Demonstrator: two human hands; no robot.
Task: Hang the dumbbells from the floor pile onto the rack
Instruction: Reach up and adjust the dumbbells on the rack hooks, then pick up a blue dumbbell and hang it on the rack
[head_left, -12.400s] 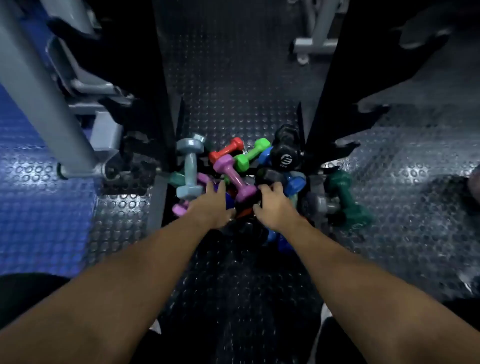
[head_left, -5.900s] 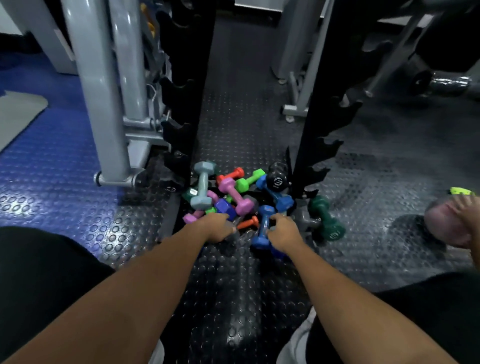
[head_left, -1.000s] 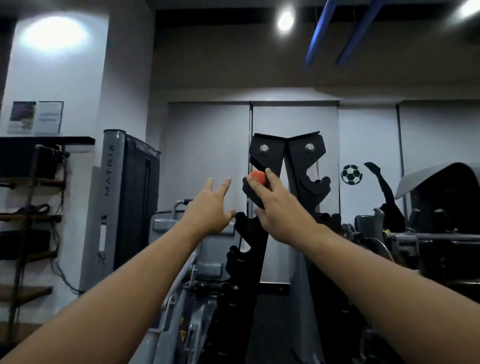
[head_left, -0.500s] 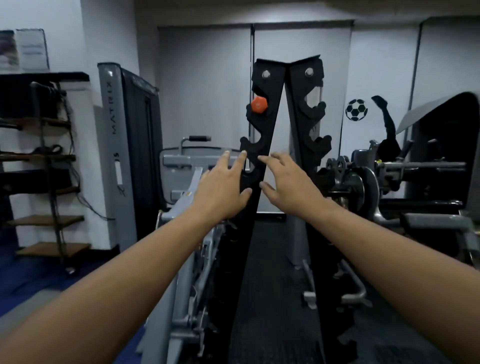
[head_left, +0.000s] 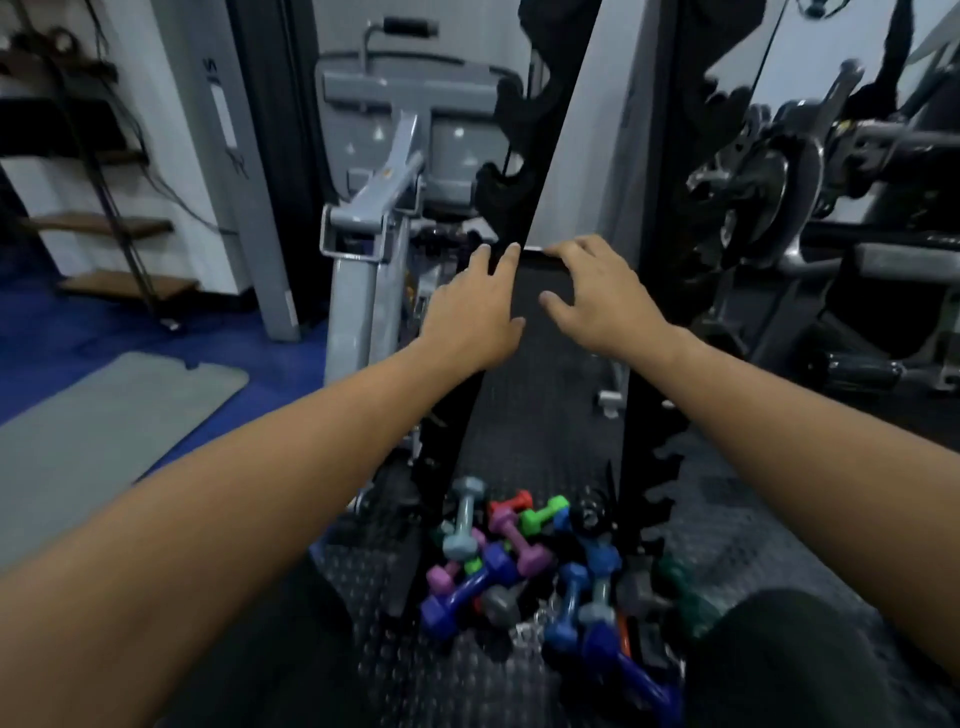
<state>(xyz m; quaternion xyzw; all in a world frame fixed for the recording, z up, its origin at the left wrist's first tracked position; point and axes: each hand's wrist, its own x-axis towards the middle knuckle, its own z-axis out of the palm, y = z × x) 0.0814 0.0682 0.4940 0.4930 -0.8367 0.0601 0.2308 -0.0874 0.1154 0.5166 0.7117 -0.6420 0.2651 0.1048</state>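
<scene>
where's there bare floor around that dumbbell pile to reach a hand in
Bare studded floor lies beyond the dumbbell pile, between the rack uprights. The grey mat at left is bare too. It is crowded at the pile itself, pressed against the right upright.

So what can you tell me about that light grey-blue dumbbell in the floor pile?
The light grey-blue dumbbell has two faceted heads joined by a slim handle, with a matte coating. It lies at the pile's far left edge on the studded black rubber floor, pointing away from the camera, its near head resting against other dumbbells. Neither hand touches it.
</scene>
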